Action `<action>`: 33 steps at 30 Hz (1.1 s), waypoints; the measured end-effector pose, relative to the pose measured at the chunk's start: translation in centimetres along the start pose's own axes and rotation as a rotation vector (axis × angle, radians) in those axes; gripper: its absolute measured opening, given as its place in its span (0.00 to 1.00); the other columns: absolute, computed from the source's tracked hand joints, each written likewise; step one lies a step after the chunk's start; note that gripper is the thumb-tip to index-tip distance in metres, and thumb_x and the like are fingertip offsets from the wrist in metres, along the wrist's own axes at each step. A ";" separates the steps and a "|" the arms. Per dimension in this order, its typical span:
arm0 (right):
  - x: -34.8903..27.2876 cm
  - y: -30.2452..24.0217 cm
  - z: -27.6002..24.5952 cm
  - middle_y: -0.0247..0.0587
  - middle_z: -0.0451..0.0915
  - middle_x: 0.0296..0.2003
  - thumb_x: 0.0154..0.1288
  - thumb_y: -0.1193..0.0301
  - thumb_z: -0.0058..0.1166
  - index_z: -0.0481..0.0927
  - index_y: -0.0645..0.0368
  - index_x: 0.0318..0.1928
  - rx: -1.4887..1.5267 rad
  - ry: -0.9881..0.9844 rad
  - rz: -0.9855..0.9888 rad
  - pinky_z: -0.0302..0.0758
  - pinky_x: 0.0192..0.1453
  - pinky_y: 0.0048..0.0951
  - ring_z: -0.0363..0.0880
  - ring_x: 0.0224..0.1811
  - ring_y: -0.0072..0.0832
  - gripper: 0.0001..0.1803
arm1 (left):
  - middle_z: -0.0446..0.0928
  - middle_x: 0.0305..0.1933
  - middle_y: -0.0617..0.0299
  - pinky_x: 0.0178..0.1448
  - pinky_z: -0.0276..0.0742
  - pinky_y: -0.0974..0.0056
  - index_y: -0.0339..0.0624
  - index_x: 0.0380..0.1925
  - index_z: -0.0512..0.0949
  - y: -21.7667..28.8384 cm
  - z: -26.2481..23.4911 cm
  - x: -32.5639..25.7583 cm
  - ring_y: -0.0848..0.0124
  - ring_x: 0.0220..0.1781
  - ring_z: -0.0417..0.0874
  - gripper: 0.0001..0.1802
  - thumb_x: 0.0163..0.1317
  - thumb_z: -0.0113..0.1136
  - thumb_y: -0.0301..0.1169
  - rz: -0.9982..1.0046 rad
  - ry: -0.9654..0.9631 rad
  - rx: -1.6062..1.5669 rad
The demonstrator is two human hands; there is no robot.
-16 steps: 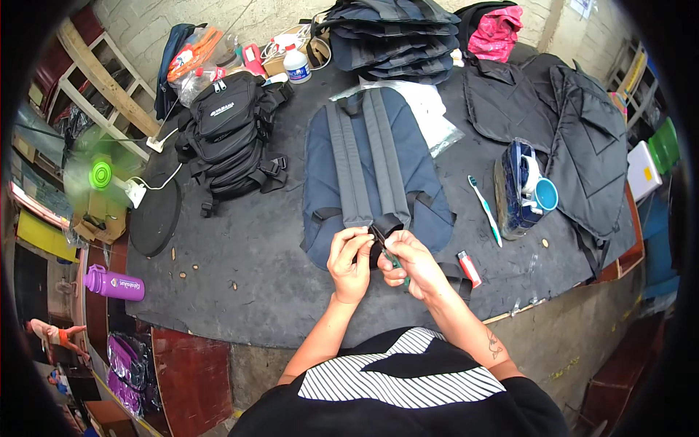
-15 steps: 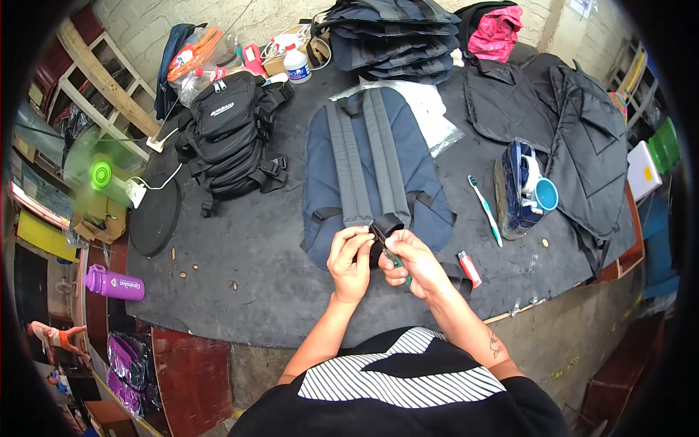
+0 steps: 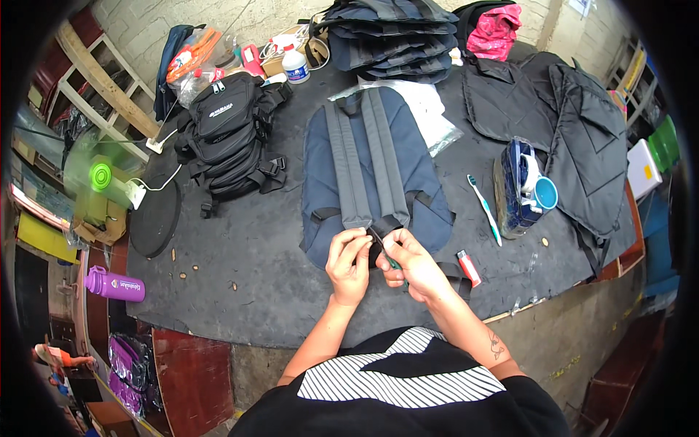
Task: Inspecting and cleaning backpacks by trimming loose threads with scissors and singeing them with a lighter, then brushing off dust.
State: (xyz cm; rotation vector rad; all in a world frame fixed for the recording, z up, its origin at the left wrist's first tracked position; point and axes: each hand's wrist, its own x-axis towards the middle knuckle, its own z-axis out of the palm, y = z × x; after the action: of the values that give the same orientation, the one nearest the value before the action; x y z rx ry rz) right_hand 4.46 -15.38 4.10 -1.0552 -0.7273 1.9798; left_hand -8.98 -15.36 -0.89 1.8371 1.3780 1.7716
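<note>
Right now I see both hands meeting at the near end of the navy backpack (image 3: 375, 171), which lies flat with its back side up in the middle of the dark worktable (image 3: 247, 247). My left hand (image 3: 349, 262) pinches the lower end of the grey shoulder straps (image 3: 368, 156), where a black webbing strap (image 3: 380, 231) comes out. My right hand (image 3: 409, 264) is closed around a small green tool (image 3: 391, 261) (a lighter or a cutter, I cannot tell from this view) and also touches the webbing.

I judge that the backpack is light and soft; it looks unfilled and will fold if lifted by one corner. The webbing is thin, limp and a little slippery, so the good place to hold it is close to its end, between thumb and forefinger, with the padded strap as support.

Just right of my hands lies a red lighter (image 3: 469, 267), then a toothbrush (image 3: 484, 209) and a blue mug (image 3: 544, 193). A black bag (image 3: 229, 138) lies to the left.
</note>
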 end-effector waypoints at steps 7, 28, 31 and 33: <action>0.5 0.3 -0.7 0.35 0.67 0.21 0.72 0.66 0.43 0.62 0.53 0.39 0.138 -0.054 0.003 0.51 0.17 0.18 0.54 0.14 0.14 0.07 | 0.76 0.38 0.56 0.45 0.76 0.63 0.36 0.32 0.79 -0.8 -0.2 0.1 0.61 0.42 0.80 0.07 0.52 0.61 0.17 0.147 -0.004 0.045; 1.4 1.2 -1.2 0.33 0.65 0.19 0.71 0.69 0.43 0.56 0.51 0.36 0.100 -0.085 0.009 0.46 0.14 0.19 0.51 0.12 0.13 0.10 | 0.80 0.42 0.52 0.46 0.77 0.64 0.34 0.34 0.77 -1.2 -0.3 -0.8 0.62 0.43 0.82 0.05 0.57 0.57 0.18 -0.048 -0.032 -0.034; 1.4 1.5 -1.1 0.32 0.64 0.18 0.71 0.69 0.43 0.56 0.51 0.36 0.030 -0.059 -0.037 0.46 0.14 0.19 0.51 0.12 0.13 0.10 | 0.80 0.42 0.53 0.48 0.75 0.66 0.33 0.35 0.76 -1.1 0.3 -1.3 0.66 0.43 0.81 0.04 0.61 0.54 0.19 -0.184 0.015 -0.173; 1.4 1.9 -1.0 0.32 0.64 0.18 0.71 0.69 0.43 0.56 0.51 0.36 -0.036 -0.021 -0.080 0.47 0.14 0.19 0.51 0.12 0.13 0.09 | 0.80 0.43 0.54 0.49 0.74 0.67 0.33 0.36 0.75 -0.7 1.0 -1.3 0.69 0.44 0.80 0.04 0.62 0.53 0.20 -0.329 0.045 -0.355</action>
State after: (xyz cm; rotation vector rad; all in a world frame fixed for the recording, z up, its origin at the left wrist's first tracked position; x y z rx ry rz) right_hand 4.14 -15.15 1.54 -1.0128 -0.8069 1.9189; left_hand -8.19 -15.54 -2.44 1.3134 1.2023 1.7542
